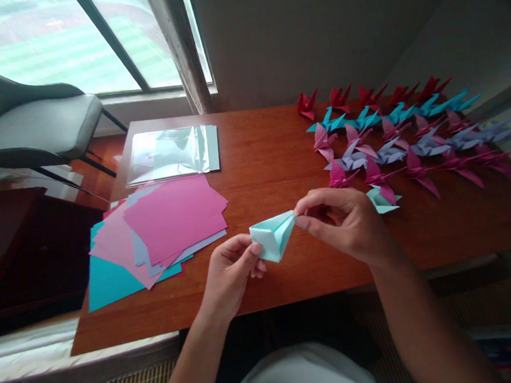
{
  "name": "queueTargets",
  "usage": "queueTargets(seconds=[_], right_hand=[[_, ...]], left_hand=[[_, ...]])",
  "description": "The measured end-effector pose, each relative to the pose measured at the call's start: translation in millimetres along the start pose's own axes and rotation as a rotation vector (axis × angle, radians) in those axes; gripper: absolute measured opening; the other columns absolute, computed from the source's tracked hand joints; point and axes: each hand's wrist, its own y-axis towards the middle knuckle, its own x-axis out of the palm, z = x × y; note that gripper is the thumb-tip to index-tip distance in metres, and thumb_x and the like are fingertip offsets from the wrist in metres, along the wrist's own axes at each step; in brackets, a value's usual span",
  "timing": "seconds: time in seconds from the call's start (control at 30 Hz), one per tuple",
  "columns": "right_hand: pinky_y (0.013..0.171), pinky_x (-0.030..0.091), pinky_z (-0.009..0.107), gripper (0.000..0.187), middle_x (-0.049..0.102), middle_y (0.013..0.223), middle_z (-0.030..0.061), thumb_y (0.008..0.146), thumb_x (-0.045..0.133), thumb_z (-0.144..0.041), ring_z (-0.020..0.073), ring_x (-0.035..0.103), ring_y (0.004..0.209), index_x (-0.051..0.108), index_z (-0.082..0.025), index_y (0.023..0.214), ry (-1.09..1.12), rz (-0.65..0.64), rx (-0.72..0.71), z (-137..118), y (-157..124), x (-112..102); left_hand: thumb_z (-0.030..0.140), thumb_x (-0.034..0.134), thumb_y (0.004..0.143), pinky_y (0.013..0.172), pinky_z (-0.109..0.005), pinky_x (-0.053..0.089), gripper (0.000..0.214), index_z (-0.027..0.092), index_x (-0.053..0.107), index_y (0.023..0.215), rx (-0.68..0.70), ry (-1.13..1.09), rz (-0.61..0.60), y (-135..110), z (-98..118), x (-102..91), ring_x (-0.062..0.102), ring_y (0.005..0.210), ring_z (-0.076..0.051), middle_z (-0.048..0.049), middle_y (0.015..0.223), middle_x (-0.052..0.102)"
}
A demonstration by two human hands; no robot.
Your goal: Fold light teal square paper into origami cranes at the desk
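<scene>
Between my hands, above the front of the table, is a pale mint folded paper [268, 237], partly opened into a pocket with creased flaps. My left hand [237, 266] pinches its left lower corner between thumb and fingers. On the other side, my right hand [344, 223] grips the pointed upper right tip with thumb and forefinger. Just behind the right hand sits a mint paper crane [380, 200], partly hidden by that hand.
Rows of folded cranes in red, blue [365, 118], pink, lilac and magenta [422, 169] fill the table's right side. Fanned coloured sheets [175, 218] lie at left, below a clear plastic packet [168, 156] of paper. A grey chair [40, 129] stands beyond the wooden table [261, 155].
</scene>
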Motion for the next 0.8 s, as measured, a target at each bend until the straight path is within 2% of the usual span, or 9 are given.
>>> queueTargets(seconds=[0.13, 0.4, 0.57, 0.8], right_hand=[[0.052, 0.039, 0.025, 0.004, 0.066, 0.074, 0.0011, 0.086, 0.071, -0.023, 0.0121, 0.055, 0.063, 0.071, -0.019, 0.086, -0.030, 0.000, 0.008, -4.3, -0.7, -0.5], [0.049, 0.035, 0.026, 0.004, 0.064, 0.069, -0.0005, 0.087, 0.068, -0.022, 0.0104, 0.048, 0.056, 0.071, -0.020, 0.084, -0.223, -0.022, -0.096, -13.6, 2.2, -7.9], [0.051, 0.037, 0.029, 0.006, 0.064, 0.070, 0.0004, 0.087, 0.068, -0.020, 0.0129, 0.053, 0.059, 0.072, -0.022, 0.082, -0.215, 0.017, -0.125, -11.3, 3.4, -8.0], [0.053, 0.036, 0.029, 0.009, 0.061, 0.070, -0.0007, 0.090, 0.066, -0.019, 0.0119, 0.049, 0.059, 0.070, -0.021, 0.082, -0.232, 0.066, -0.193, -5.8, 5.2, -1.4]], left_hand=[[0.044, 0.088, 0.071, 0.045, -0.011, 0.042, 0.034, 0.014, 0.071, 0.076, 0.005, 0.023, -0.005, 0.1, 0.8, 1.3, 0.055, 0.045, -0.005, 0.0013, 0.053, 0.066], [0.044, 0.086, 0.073, 0.046, -0.012, 0.041, 0.033, 0.014, 0.071, 0.076, 0.020, 0.068, -0.003, -1.5, 0.3, 1.4, 0.055, 0.046, -0.005, 0.0005, 0.055, 0.067], [0.046, 0.086, 0.072, 0.045, -0.013, 0.042, 0.035, 0.014, 0.071, 0.078, 0.014, 0.076, -0.001, -1.1, -0.2, 0.9, 0.055, 0.046, -0.006, 0.0002, 0.055, 0.067], [0.047, 0.085, 0.073, 0.045, -0.012, 0.040, 0.036, 0.014, 0.069, 0.076, 0.007, 0.054, -0.010, -0.7, -0.6, 0.2, 0.053, 0.045, -0.005, 0.0013, 0.053, 0.065]])
